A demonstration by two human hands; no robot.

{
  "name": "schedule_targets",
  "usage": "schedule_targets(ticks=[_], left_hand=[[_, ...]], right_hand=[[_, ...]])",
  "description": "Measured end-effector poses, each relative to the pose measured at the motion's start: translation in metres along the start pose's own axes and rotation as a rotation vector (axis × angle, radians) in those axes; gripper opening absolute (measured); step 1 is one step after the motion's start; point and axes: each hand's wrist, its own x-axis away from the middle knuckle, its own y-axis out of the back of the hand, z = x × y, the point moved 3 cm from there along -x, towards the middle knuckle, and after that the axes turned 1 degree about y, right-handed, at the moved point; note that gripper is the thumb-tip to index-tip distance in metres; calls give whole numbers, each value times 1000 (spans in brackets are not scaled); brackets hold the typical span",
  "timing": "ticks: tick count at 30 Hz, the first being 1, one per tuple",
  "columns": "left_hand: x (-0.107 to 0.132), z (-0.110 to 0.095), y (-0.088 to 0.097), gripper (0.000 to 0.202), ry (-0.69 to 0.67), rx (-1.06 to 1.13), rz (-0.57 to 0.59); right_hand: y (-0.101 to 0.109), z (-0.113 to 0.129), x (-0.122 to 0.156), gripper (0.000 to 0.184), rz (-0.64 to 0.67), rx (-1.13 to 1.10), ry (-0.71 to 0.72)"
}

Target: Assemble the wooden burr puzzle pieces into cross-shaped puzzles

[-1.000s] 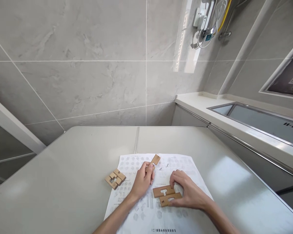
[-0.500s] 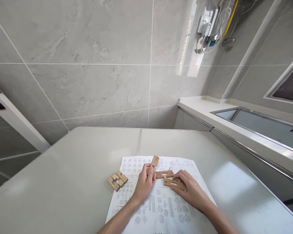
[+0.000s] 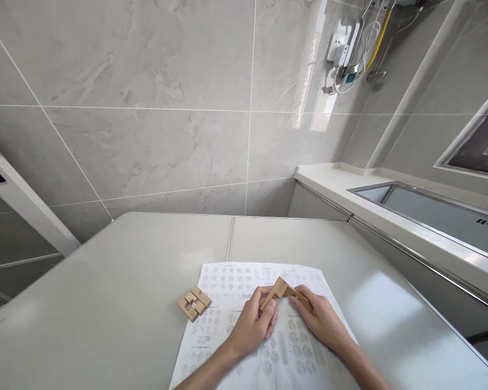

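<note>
Above the printed sheet, my left hand [image 3: 252,320] is closed on a notched wooden puzzle piece [image 3: 281,287], which tilts up to the right. My right hand [image 3: 316,314] grips another wooden puzzle piece [image 3: 301,298], slanting down to the right. The two pieces meet at the top in a corner shape; whether they interlock I cannot tell. Fingers hide much of both, and any further piece behind them. Left of my hands lies a small group of wooden puzzle pieces [image 3: 194,304], set together around a gap, at the sheet's left edge.
The sheet of paper [image 3: 215,355] carries rows of small printed diagrams and lies on a pale table [image 3: 117,303] with a seam across it. Behind stands a grey tiled wall [image 3: 154,157]. To the right are a counter [image 3: 317,172] and a sink [image 3: 427,208].
My hands have come closer together. The separate wooden pieces between them have been brought into contact and raised at an angle. The group at the left stays put.
</note>
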Motion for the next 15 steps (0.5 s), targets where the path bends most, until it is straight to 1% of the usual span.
schedule_targets(ticks=[3,5,10,15], left_hand=[[1,3,-5,43,3,-32,64],[0,5,-6,42,0,-62,77],[-3,10,-3,44,2,-128,55],[-5,13,-2,46,6,-159,17]], right_hand=[[1,1,-1,41,4,-65,-19],[1,5,-1,42,15,-107,-15],[0,14,-1,46,31,-198,5],[-2,13,-1,52,32,-261,4]])
